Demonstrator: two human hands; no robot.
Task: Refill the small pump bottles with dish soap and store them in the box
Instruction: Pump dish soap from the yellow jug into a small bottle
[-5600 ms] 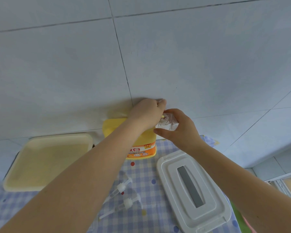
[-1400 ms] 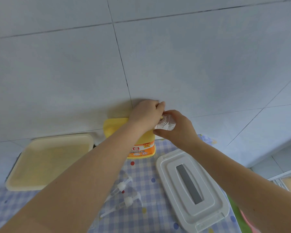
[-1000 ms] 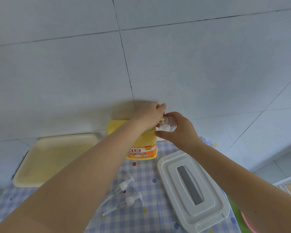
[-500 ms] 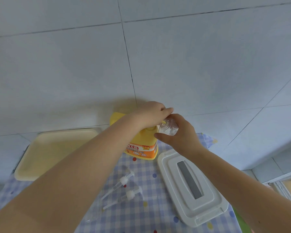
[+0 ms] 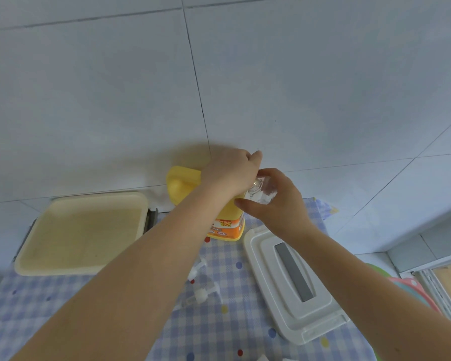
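Since the frame half a second ago the view has dipped a little, so more of the checked cloth shows in front, while both hands have stayed at the top of the yellow dish soap jug (image 5: 179, 190); the left hand (image 5: 229, 171) lies curled over the jug's top, its fingers (image 5: 255, 157) bent down on what looks like the pump, though what they grasp is hidden beneath the hand; the right hand (image 5: 274, 201) holds the small clear bottle (image 5: 262, 190) tilted, its open neck up against the left hand, thumb below and fingers wrapped behind it. The jug stands at the back of the desk (image 5: 219, 332) against the tiled wall (image 5: 297, 87), orange label facing forward; the left forearm crosses in front of it and hides much of its body. A shallow cream tray (image 5: 81, 233) sits left of the jug; the white box (image 5: 292, 280), lid shut with a grey strip on top, lies right of it under the right forearm. Two loose white pump heads (image 5: 202, 293) with their tubes lie on the cloth between the forearms, partly covered by the left one. The small bottle is transparent; any soap level inside cannot be made out.
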